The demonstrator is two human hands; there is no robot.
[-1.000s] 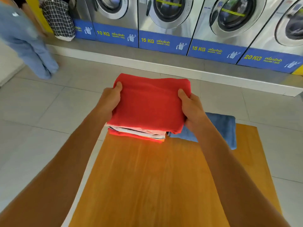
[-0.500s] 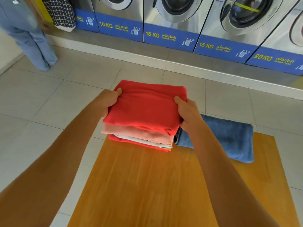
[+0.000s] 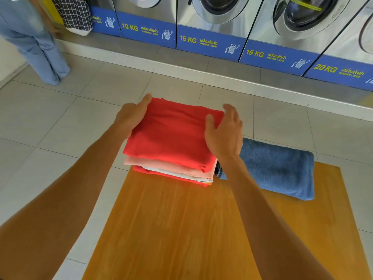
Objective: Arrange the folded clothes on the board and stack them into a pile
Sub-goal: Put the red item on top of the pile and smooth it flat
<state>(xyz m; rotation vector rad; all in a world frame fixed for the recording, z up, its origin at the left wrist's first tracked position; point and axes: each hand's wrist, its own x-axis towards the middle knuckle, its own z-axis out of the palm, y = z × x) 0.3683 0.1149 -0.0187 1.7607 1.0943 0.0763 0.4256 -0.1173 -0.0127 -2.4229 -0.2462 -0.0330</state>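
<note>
Standing at the far left on the tiled floor (image 3: pixel 60 122) is another person, of whom only the pale blue trouser legs (image 3: pixel 36 47) show, with a black-and-white checked bag (image 3: pixel 74 15) hanging just beside them. Nearer the middle, the left hand (image 3: pixel 131 116) lies against the left edge of a folded red cloth (image 3: pixel 173 134); its thumb rests on the top far corner, and the fingers curl out of sight beneath the edge, so whether they grip or only steady it cannot be told. That red cloth sits on top of a pile (image 3: pixel 171 170) of folded clothes, with a pale pink layer, a white one and another red one showing below it at the near edge. The pile stands at the far left corner of a wooden board (image 3: pixel 181 229), its top overhanging the far edge. At the right side of the red cloth, the right hand (image 3: pixel 224 134) is spread loose, the fingers apart and raised off the fabric, the thumb near the cloth's right edge; it grasps nothing. Just beside the pile on the right lies a folded blue towel (image 3: pixel 278 168), flat on the board's far right part. Along the back, a row of washing machines (image 3: pixel 222 21) runs above blue panels marked 10 KG, 15 KG and 20 KG.
</note>
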